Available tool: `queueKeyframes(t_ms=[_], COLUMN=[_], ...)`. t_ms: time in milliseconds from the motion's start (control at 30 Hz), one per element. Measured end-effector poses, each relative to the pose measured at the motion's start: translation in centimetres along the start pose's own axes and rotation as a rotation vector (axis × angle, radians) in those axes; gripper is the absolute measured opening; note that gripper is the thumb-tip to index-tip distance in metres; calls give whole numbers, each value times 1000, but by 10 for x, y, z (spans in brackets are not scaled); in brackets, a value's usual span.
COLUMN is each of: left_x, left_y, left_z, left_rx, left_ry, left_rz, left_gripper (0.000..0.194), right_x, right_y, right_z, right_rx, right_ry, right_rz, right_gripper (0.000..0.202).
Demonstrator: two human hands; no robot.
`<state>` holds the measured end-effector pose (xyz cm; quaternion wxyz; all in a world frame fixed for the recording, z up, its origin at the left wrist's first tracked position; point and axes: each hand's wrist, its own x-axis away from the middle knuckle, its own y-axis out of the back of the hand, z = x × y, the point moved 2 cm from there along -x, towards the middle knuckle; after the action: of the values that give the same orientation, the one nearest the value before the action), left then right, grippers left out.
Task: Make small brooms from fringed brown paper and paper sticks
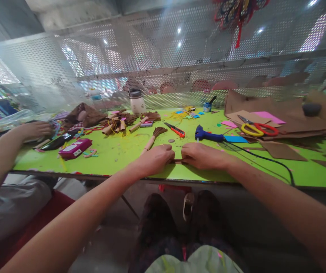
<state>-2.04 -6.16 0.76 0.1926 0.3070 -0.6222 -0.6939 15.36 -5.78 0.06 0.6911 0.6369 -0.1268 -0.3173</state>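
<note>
At the near edge of the green surface, my left hand and right hand are closed, fingers curled, on the two ends of a narrow brown strip; the strip spans the short gap between them. Just beyond my left hand lies a fringed brown paper roll.

Writing: the magenta box, to the left, carries pale markings on its near side, too small to read.

Containers: the white jar, dark-lidded, stands upright near the perforated screen; its contents cannot be made out. A small blue jar stands farther right, with a dark implement slanting up at its top. At far left is a clear plastic bag, its contents indistinct, near a co-worker's hand.

Tools: an orange-handled cutter lies beyond my hands; a blue glue gun, trailing a black cord, lies just past my right hand. Yellow-and-red-handled scissors rest on brown paper to the right.
</note>
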Motion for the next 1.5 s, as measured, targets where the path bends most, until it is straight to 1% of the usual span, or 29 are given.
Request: queueKeyframes(t_ms=[100,167,300,500,633,800,933,1067,1167,1267,1367,1433,1500], left_x=[-3,-2,4,10,10,7,-4,-20,-27,-29,-27,-27,-25], left_y=[-5,-6,-1,5,5,3,6,11,10,5,1,1,1], left_z=[-1,-1,1,3,3,5,12,17,16,15,13,12,11], left_rx=[-80,-87,-42,26,43,92,232,368,455,576,742,825,870], left_ry=[-45,-59,-63,-72,-71,-38,68,181,242,281,300,312,327], left_rz=[4,16,27,27,29,28,51,85,102,105,117,115,93], left_gripper=[21,21,20,21,22,20,20,35,38,40,41,39,37], right_x=[-2,-2,2,5,5,6,6,5,5,4,4,4,4], right_y=[-2,-3,-3,-4,-2,-2,-2,0,1,1,2,3,5], right_z=[1,-1,-9,-14,-11,-4,0,0,-3,-6,-7,-8,-10], right_rx=[10,-17,-84,-147,-101,51,155,219,281,319,329,296,196], right_ry=[-23,-20,9,48,49,49,62,79,94,117,131,126,118], right_rz=[-14,-2,27,53,57,38,-37,-132,-202,-266,-320,-351,-386], right_gripper=[14,12,10,13,13,12,12,13,16,18,19,18,16])
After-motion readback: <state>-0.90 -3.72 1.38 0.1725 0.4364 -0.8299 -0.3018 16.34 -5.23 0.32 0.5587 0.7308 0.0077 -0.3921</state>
